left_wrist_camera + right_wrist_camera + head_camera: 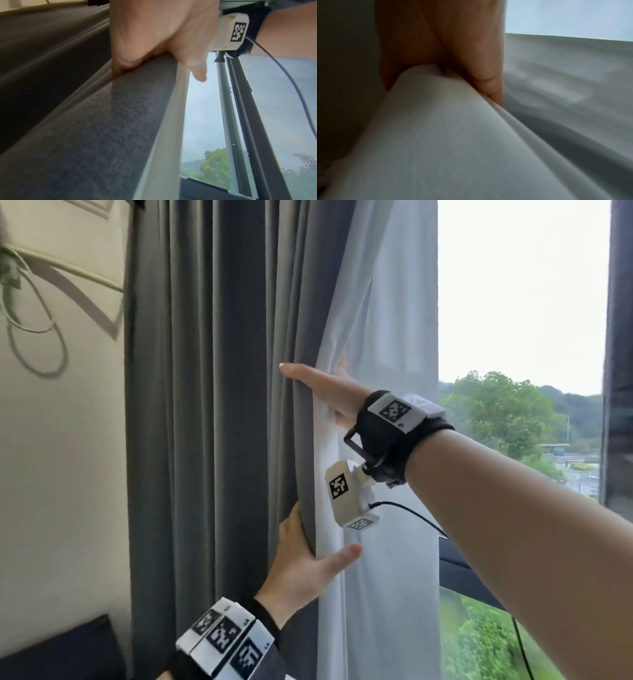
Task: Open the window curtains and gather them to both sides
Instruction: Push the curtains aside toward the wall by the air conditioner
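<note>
A grey curtain (212, 405) hangs in folds at the left of the window (513, 302), with a white sheer curtain (394, 337) bunched against its right edge. My right hand (325, 388) holds that edge high up, fingers lying straight across the grey cloth and thumb behind the sheer. In the right wrist view the right hand (453, 47) pinches a fold of sheer curtain (445, 135). Lower down, my left hand (305, 563) grips the same edge, thumb on the sheer, fingers on the grey curtain's left side. In the left wrist view the left hand (154, 40) clasps the grey curtain (111, 128).
A cream wall (61, 474) with trim stands left of the curtain, and dark furniture (58, 652) sits at the bottom left. A dark vertical strip (620, 354) borders the glass on the right. Trees and a road lie outside. A black cable (411, 515) trails from the right wrist camera.
</note>
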A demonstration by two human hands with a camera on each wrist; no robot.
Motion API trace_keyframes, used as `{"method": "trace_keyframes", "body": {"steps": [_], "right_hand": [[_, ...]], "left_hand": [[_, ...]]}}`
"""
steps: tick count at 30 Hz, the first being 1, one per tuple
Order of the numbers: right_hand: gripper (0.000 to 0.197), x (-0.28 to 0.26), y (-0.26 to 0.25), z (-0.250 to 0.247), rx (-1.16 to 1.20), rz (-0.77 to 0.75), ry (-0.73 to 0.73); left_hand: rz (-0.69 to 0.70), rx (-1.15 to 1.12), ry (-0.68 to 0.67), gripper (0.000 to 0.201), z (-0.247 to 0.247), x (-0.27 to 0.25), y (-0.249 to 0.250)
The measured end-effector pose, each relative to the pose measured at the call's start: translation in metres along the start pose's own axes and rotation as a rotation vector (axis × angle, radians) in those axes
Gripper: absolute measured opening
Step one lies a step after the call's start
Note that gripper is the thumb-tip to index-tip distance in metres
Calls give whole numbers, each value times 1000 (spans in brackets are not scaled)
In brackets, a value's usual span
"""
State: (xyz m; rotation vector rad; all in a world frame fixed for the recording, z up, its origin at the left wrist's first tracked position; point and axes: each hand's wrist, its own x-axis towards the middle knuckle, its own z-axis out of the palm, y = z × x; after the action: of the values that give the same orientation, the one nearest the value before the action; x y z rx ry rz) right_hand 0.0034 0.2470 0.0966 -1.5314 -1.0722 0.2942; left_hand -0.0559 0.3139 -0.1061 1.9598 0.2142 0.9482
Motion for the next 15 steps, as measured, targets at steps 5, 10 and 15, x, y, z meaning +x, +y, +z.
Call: {"method": "trace_keyframes", "body": {"steps": [5,10,15], "right_hand": [[66,20,-2,17,-29,-44,-103],[29,39,8,10,-39,-131,-170],[64,61,29,-22,-126,-291,62]], "left_hand": [[-70,188,340,118,0,31,-20],[-119,215,573,76,-20,72,-47],[-157,350,648,28,-39,97,-73]]}}
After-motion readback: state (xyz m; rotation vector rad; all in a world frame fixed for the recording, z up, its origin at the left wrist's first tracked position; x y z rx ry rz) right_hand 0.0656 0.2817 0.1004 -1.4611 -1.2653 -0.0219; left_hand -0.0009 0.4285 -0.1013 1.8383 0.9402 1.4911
